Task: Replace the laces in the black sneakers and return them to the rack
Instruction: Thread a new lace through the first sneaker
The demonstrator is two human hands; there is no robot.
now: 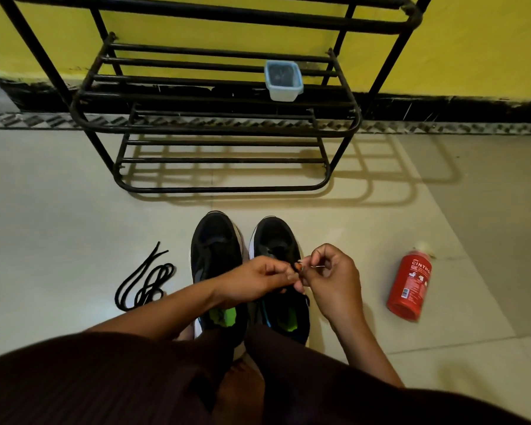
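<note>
Left grip (258, 280) on lace (297, 266) beside right grip (333, 280); pale tiles (59, 210), yellow wall (472, 41)

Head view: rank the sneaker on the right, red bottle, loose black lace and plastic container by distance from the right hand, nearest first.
1. Sneaker on the right: directly under the right hand.
2. Red bottle: lying on the floor to the hand's right.
3. Loose black lace: on the floor, left of both sneakers.
4. Plastic container: up on the shoe rack, farthest.
</note>
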